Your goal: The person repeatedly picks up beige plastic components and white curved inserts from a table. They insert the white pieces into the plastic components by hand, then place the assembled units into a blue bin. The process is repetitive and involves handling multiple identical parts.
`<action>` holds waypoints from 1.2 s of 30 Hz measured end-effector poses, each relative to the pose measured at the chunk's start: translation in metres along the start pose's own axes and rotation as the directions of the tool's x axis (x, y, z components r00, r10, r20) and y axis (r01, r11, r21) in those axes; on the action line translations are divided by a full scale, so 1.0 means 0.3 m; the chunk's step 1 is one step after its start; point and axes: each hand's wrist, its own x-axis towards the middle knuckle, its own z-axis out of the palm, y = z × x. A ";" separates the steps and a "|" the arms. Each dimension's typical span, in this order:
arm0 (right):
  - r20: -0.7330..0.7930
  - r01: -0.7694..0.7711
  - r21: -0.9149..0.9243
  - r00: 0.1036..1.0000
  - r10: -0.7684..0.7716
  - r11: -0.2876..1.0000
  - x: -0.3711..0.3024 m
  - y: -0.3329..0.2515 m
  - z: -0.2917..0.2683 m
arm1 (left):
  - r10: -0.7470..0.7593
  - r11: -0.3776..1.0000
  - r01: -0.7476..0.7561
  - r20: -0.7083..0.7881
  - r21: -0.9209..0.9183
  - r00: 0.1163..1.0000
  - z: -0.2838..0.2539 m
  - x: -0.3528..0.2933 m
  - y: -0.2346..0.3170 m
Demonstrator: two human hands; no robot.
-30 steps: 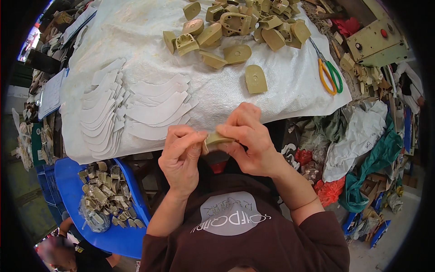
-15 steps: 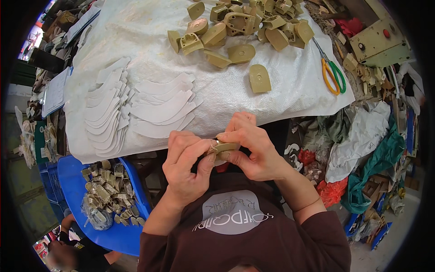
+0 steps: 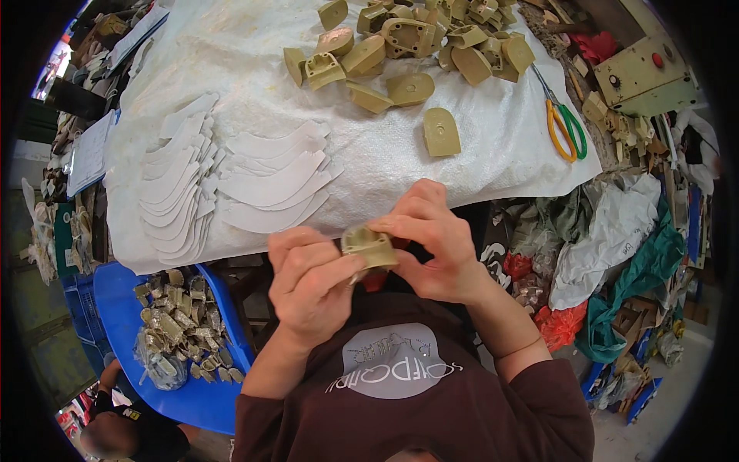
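Note:
Between my two hands, just off the near edge of the table, is an olive shoe heel [image 3: 369, 246], its hollow, ribbed side showing. My left hand [image 3: 312, 285] is closed on its left end, fingers and thumb pinching it. The fingers of my right hand [image 3: 440, 250] rest on its right edge, with the thumb below. A single olive heel [image 3: 442, 132] lies flat on the white sheet beyond my right hand. Two fanned stacks of white curved pieces, a left stack [image 3: 175, 189] and a right stack [image 3: 277, 181], lie beyond my left hand.
A heap of olive heels [image 3: 416, 38] lies at the far side. Scissors [image 3: 566, 127] with orange and green handles are at the right. A blue chair [image 3: 173, 400] bears several covered-looking heels [image 3: 181, 316]. Plastic bags [image 3: 608, 239] hang at right; another person [image 3: 135, 435] is lower left.
The heel has turned in my hands, from edge-on to showing its hollow side. My left hand has shifted slightly left, and my right hand has changed its grip.

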 end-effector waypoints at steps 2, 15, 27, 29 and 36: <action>-0.011 0.033 -0.058 0.999 -0.033 0.998 0.009 0.003 0.022 | -0.029 1.000 0.029 -0.014 -0.002 0.999 -0.024 -0.015 -0.030; 0.092 -0.497 0.751 0.731 0.677 0.435 -0.084 -0.055 0.062 | -0.107 0.933 0.129 0.081 -0.336 0.991 -0.037 -0.013 0.006; 0.155 -0.497 0.795 0.721 0.676 0.348 -0.079 -0.113 0.035 | 0.138 0.975 -0.173 0.231 0.139 0.963 0.009 0.008 0.028; 0.148 -0.545 0.706 0.739 0.657 0.453 -0.086 -0.112 0.037 | 0.130 0.967 -0.170 0.211 0.188 0.969 0.017 0.009 0.034; 0.097 -0.516 0.376 0.848 0.521 0.770 -0.052 -0.106 0.037 | -0.002 0.985 -0.044 0.264 0.167 0.964 0.006 0.006 0.032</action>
